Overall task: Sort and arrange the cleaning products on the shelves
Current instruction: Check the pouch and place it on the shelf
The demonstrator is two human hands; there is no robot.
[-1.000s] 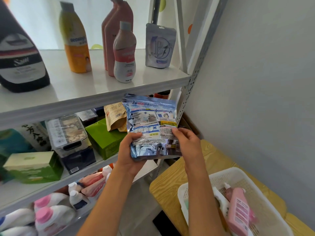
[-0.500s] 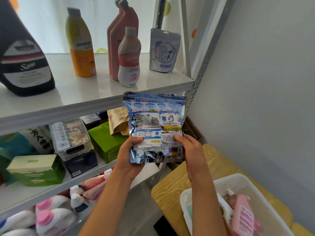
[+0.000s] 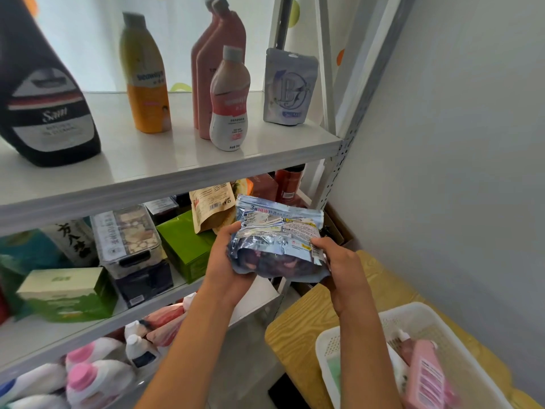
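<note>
Both hands hold a blue foil pouch [image 3: 277, 240] in front of the middle shelf [image 3: 259, 302], near its right end. The left hand [image 3: 227, 258] grips the pouch's left side, fingers curled beneath it; the right hand [image 3: 339, 261] pinches its right edge. The pouch tilts with its top away from the person. A white basket [image 3: 354, 335] sits on the wooden surface [image 3: 295, 329] at lower right

A storage corner in a home or small shop is shown. White metal shelves [image 3: 182, 160] are set against a plain grey wall [image 3: 472, 143]. They are filled with cleaning bottles [image 3: 229, 98], boxes [image 3: 67, 293] and pouches [image 3: 290, 87]. A white plastic basket [image 3: 460, 358] is placed on a wooden worktop [image 3: 298, 329] beside them.
</note>
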